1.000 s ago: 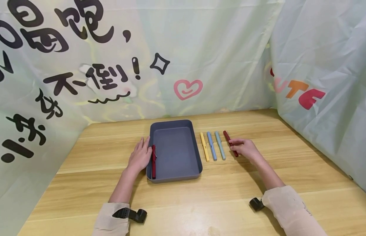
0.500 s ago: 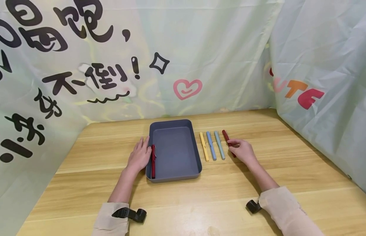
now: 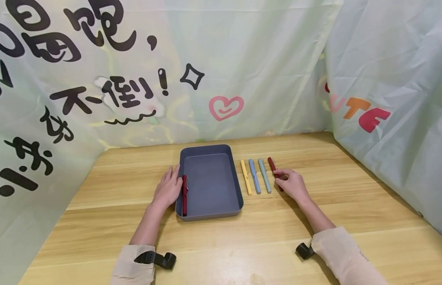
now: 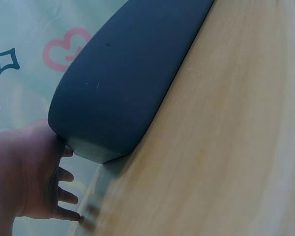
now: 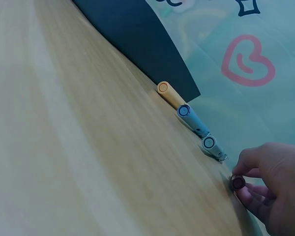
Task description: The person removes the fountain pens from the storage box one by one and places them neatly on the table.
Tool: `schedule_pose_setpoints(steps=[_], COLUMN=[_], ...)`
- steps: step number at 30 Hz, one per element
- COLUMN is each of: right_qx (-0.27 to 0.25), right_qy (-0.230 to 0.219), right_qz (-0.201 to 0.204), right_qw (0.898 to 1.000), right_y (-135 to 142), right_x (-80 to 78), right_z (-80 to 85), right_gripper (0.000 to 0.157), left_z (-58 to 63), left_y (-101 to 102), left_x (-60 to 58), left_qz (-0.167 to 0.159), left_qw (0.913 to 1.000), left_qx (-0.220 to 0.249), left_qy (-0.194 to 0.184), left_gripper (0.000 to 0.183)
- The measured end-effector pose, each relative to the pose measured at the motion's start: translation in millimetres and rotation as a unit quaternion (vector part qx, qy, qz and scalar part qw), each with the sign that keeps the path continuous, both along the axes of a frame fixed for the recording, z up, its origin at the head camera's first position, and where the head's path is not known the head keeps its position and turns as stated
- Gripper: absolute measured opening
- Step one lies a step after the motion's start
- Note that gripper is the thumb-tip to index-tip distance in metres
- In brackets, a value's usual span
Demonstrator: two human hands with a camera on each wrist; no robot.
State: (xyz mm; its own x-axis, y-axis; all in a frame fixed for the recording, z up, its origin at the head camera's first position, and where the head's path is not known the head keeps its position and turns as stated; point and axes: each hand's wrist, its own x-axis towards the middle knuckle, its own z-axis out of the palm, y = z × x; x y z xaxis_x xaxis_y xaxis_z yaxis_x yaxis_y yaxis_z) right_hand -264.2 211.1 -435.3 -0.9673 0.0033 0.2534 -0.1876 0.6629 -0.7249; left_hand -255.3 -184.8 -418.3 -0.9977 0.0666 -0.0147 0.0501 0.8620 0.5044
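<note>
In the head view my right hand [image 3: 291, 184] pinches a dark red pen [image 3: 271, 163] between thumb and fingers, at the right end of a row of pens. The right wrist view shows the round end of that red pen [image 5: 238, 182] between the fingertips, low at the tabletop. My left hand [image 3: 167, 189] lies against the left wall of a dark grey tray [image 3: 210, 217], its fingers fairly straight. Another red pen [image 3: 184, 196], with a silver clip, lies inside the tray along that wall.
Right of the tray, a yellow pen [image 3: 246, 177], a blue pen [image 3: 254, 176] and a green pen [image 3: 264, 175] lie roughly parallel on the wooden table [image 3: 221, 249]. Printed cloth [image 3: 278, 71] hangs behind the table and along its sides.
The right hand has shifted slightly left with the red pen, bringing it a little closer to the green one. The left hand and tray stay in place.
</note>
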Motion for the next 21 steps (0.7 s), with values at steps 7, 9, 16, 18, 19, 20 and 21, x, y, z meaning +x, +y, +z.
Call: schedule_pose_setpoints(steps=[7, 9, 16, 18, 19, 20, 21], right_qx=[0.005, 0.005, 0.011, 0.01, 0.008, 0.006, 0.004], right_qy=[0.006, 0.005, 0.005, 0.004, 0.004, 0.003, 0.004], right_qz=[0.006, 0.005, 0.005, 0.006, 0.007, 0.008, 0.009], right_qw=[1.0, 1.0, 1.0, 1.0, 1.0, 1.0, 1.0], right_y=[0.7, 0.8, 1.2, 1.2, 1.2, 1.2, 1.1], right_x=[-1.6, -2.3, -2.2, -1.9, -1.7, -1.5, -1.5], right_z=[-1.9, -2.1, -1.8, -1.7, -1.6, -1.6, -1.6], right_gripper=[0.027, 0.027, 0.028, 0.028, 0.028, 0.028, 0.028], left_z=[-0.3, -0.3, -0.1, 0.0, 0.0, 0.2, 0.3], left_y=[0.1, 0.4, 0.7, 0.7, 0.7, 0.7, 0.7], left_x=[0.4, 0.3, 0.8, 1.0, 1.1, 1.1, 1.1], left_qz=[0.0, 0.0, 0.0, 0.0, -0.001, -0.001, -0.001], left_qw=[1.0, 1.0, 1.0, 1.0, 1.0, 1.0, 1.0], left_qx=[-0.001, -0.001, 0.0, 0.0, -0.001, -0.001, -0.001], left_qy=[0.002, 0.004, 0.004, 0.005, 0.005, 0.005, 0.006], left_gripper=[0.054, 0.054, 0.054, 0.054, 0.054, 0.054, 0.054])
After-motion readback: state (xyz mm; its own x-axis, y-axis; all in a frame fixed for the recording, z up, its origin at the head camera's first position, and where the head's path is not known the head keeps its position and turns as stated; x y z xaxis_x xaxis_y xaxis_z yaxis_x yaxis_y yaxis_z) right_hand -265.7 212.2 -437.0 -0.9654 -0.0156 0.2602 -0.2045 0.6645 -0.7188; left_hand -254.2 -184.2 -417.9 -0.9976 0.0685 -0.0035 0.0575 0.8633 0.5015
